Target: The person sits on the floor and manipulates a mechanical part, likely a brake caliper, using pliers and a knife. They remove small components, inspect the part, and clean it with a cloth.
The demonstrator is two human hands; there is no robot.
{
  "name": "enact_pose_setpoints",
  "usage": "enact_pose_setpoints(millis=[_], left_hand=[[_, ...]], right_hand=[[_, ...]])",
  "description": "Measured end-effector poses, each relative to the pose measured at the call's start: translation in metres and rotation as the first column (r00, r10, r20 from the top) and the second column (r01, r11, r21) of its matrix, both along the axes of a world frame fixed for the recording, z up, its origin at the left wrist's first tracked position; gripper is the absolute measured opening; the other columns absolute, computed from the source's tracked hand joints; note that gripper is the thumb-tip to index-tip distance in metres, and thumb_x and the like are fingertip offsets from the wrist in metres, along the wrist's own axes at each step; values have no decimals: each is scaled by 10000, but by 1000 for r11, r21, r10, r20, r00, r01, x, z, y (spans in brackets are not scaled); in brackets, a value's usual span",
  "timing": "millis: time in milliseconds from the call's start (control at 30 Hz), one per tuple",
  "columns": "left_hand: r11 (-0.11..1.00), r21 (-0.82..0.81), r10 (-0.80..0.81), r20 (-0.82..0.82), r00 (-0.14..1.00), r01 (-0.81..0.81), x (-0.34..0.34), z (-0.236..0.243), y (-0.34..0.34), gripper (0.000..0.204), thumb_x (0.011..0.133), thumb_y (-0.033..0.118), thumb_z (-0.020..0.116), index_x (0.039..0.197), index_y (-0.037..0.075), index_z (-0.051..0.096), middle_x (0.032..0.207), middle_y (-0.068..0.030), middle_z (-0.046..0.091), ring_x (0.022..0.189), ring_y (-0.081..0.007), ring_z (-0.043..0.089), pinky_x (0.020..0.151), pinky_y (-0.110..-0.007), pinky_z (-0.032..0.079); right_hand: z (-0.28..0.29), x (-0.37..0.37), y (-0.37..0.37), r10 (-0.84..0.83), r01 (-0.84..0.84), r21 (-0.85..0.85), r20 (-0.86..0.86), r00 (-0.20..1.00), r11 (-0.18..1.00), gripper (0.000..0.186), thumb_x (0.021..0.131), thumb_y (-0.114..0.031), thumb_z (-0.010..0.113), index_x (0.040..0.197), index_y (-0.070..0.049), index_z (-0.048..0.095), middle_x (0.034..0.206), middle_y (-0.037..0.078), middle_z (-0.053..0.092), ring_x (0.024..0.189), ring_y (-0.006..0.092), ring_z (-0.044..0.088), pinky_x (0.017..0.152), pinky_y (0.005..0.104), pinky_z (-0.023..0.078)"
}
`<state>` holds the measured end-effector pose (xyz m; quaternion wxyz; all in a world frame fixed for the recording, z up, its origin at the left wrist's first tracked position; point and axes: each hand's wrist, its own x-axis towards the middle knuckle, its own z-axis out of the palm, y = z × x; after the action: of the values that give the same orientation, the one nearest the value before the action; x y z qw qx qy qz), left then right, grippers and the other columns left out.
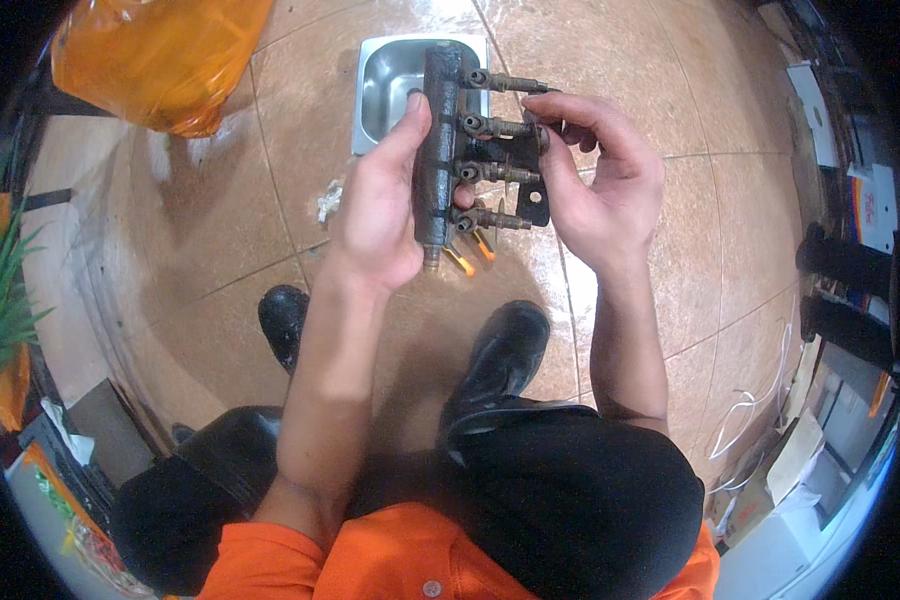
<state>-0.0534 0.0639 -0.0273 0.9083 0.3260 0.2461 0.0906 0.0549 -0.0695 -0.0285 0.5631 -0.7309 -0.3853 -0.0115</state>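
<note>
In the head view, a black pipe (438, 150) with four brass-coloured fittings (515, 84) along its right side is held up in the upper middle of the frame, above the tiled floor and partly across the sight of a steel basin (359, 118). The pipe is gripped by the left hand (375, 205): the thumb is laid along its left side, and one fingertip is seen between the lower fittings, so the fingers are wrapped around it. By the right hand (610, 185), thumb and index finger are brought into a narrow pinch at the outer end of the second fitting (490, 127) from the top; whether a separate small piece is held there cannot be told. The step in hand is judged to be close finger work on that fitting while the pipe is steadied. For any further move there, a firm left grip and a fine right pinch are called for, with the neighbouring fittings and the flat black bracket (534, 207) avoided. Below the pipe's lower end, two orange prongs (459, 262) are seen near the centre of the frame.
</note>
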Motion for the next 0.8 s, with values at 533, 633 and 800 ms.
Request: enact_pose_setpoints(millis=[533,633,800], left_hand=[[967,246,-52,-63,997,66,-3,8,-11,392,1040,368,359,1240,92,552,1042,-23,655,856,-82,620,621,-219,484],[967,247,-45,-95,995,67,-1,7,-12,390,1038,373,368,1219,89,564,1024,-19,654,840,-78,615,609,-218,477],[957,284,-32,-85,996,55,1,11,-19,413,1030,403,387,1166,74,596,991,-27,656,806,-81,611,610,-221,474]], right_hand=[[17,14,-30,192,-200,-101,-80,978,975,343,708,-24,756,1047,-22,704,894,57,685,857,133,597,825,285,455],[11,10,-30,146,-157,-96,-111,983,983,330,705,-21,750,1031,-17,701,933,58,693,866,134,606,829,285,452],[1,13,-35,146,-146,13,-203,968,989,340,700,-10,749,1035,-7,688,994,63,697,890,132,597,841,280,435]])
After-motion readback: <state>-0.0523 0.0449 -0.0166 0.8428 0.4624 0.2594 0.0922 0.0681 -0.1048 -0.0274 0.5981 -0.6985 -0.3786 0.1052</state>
